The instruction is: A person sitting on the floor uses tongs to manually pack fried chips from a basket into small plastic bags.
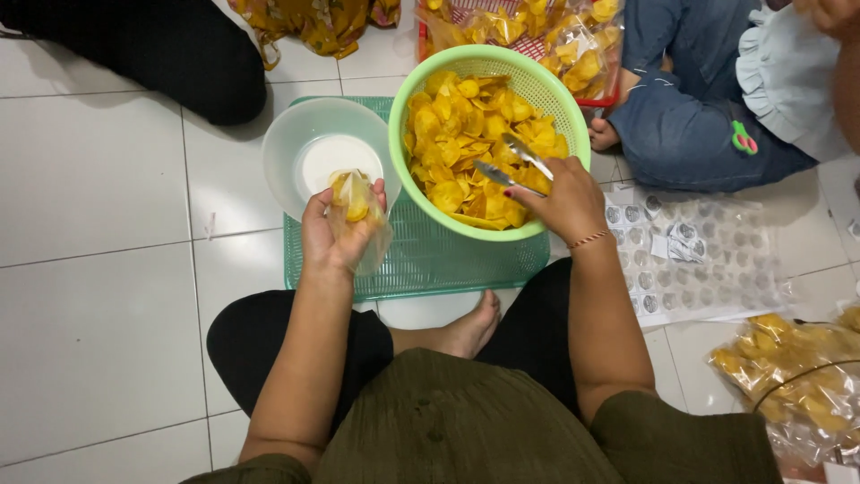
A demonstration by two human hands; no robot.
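My left hand [330, 235] holds a small clear plastic bag [360, 208] with a few yellow chips in it, over the near rim of a pale bowl [287, 134]. My right hand [563, 203] grips metal tongs [512, 163] whose tips rest among the yellow chips [459, 125] heaped in a green mesh basket [546, 85]. Both basket and bowl stand on a green perforated tray [430, 260] on the white tiled floor. I sit cross-legged with a bare foot [466, 330] just behind the tray.
A sheet of small round stickers in clear plastic [690, 260] lies to the right. Filled chip bags [797, 376] pile at the lower right and more [537, 27] behind the basket. Another person in blue jeans [690, 108] sits at the upper right; someone in black [152, 45] at the upper left.
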